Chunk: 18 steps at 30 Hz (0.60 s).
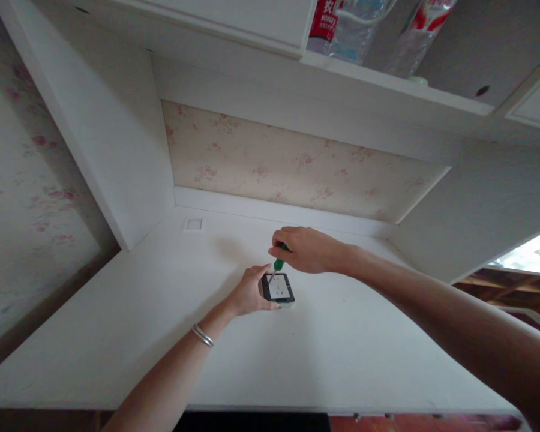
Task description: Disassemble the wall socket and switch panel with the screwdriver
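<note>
A wall socket (278,287) with a white face and a dark frame lies on the white desk top, on a pale box base. My left hand (248,292) grips its left side, fingers at the far edge and thumb along the near edge. Above it, my right hand (299,249) is closed around the green handle of a screwdriver (279,264). The screwdriver slants down, its tip at the left part of the dark frame. Whether the tip sits in a screw is too small to tell.
A small white square frame (194,224) is set in the desk top (342,336) at the back left. Upright side panels (94,120) flank the desk. Overhead, a shelf (396,81) holds several plastic bottles (357,30). Floral wallpaper (279,162) covers the back.
</note>
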{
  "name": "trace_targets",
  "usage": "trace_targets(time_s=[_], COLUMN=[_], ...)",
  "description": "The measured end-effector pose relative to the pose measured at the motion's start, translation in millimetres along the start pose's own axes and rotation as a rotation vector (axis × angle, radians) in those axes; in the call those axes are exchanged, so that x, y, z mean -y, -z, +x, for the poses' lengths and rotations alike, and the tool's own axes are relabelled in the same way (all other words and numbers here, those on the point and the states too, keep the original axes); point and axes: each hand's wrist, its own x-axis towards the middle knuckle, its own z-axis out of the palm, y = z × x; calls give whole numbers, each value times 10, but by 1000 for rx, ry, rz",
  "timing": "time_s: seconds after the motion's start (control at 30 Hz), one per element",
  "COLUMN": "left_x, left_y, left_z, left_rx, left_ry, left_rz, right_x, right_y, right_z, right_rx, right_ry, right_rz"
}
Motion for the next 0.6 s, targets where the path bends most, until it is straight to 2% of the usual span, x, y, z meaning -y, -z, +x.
trace_targets(time_s=[0.17,0.33,0.5,0.6], left_x=[13,-3,8,20], left_y=[-2,9,6,1], left_z=[-1,0,4,10], left_rx=[6,8,16,17], left_ry=[1,13,31,29], left_rz=[-15,-14,-12,1], right_x=[-22,3,-25,-31], right_y=[-4,-11,-4,-7], right_z=[5,35,57,70], right_rx=[44,-14,46,46], right_ry=[77,-35,110,22], right_rz=[60,-5,100,51])
